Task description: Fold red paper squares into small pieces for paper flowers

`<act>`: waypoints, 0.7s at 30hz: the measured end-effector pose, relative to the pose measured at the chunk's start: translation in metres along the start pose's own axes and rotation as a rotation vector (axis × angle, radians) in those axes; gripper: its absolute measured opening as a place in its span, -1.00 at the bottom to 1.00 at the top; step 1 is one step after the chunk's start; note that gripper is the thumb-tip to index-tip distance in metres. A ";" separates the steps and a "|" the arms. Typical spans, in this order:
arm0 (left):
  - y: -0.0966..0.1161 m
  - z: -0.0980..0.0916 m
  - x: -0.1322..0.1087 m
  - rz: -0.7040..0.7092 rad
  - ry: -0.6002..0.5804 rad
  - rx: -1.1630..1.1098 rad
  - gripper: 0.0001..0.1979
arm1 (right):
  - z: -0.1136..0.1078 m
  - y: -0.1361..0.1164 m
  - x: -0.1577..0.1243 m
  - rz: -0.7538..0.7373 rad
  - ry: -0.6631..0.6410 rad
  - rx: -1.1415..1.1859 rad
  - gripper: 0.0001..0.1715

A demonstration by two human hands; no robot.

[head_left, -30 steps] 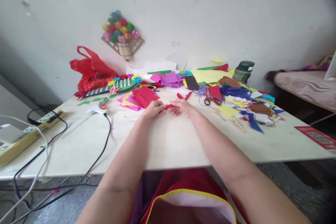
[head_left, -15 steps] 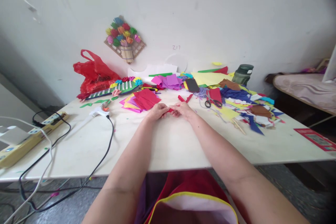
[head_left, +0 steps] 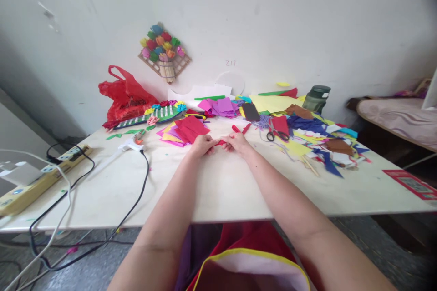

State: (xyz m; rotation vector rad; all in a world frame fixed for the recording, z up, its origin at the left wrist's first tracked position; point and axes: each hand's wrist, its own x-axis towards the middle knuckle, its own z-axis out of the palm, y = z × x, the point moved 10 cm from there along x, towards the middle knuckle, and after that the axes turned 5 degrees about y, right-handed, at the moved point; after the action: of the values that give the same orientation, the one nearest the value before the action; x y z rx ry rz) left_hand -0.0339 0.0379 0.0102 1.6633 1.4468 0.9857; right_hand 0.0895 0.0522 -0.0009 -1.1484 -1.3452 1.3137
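Both my hands meet near the middle of a pale table (head_left: 221,186), pinching a small folded strip of red paper (head_left: 221,142) between them. My left hand (head_left: 202,144) grips its left end with curled fingers. My right hand (head_left: 238,142) grips its right end the same way. Just beyond my hands lies a stack of red, pink and yellow paper squares (head_left: 184,130), and two short red folded strips (head_left: 240,128) lie a little to the right.
Scissors (head_left: 277,134) and a heap of coloured paper scraps (head_left: 324,141) cover the right side. A glue gun (head_left: 129,145) with a black cable, a power strip (head_left: 41,177), a red plastic bag (head_left: 124,95), a dark phone (head_left: 250,111) and a green jar (head_left: 316,96) stand around.
My hands have closed in on the red strip, so less of it shows between them. The view has shifted slightly.
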 end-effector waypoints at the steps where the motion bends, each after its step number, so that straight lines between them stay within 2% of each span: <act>1: -0.002 -0.001 0.001 -0.008 0.006 -0.004 -0.55 | 0.000 0.000 0.000 -0.008 -0.003 -0.001 -0.72; 6: -0.011 -0.010 0.004 -0.045 0.081 -0.036 -0.53 | 0.000 -0.001 0.001 -0.024 0.010 0.000 -0.70; 12: -0.005 -0.016 0.002 -0.007 0.127 -0.068 -0.53 | -0.001 -0.002 0.002 -0.030 0.024 0.032 -0.71; 18: -0.014 -0.038 0.000 -0.134 0.301 -0.194 -0.49 | -0.007 -0.005 0.003 -0.041 0.063 0.073 -0.69; 21: -0.009 -0.037 0.000 -0.082 0.281 -0.187 -0.47 | -0.005 -0.005 0.003 -0.044 0.042 0.066 -0.71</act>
State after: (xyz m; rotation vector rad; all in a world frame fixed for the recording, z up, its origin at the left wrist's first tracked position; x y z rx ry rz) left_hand -0.0706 0.0403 0.0189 1.3618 1.5349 1.3056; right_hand 0.0934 0.0556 0.0045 -1.0898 -1.2806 1.2866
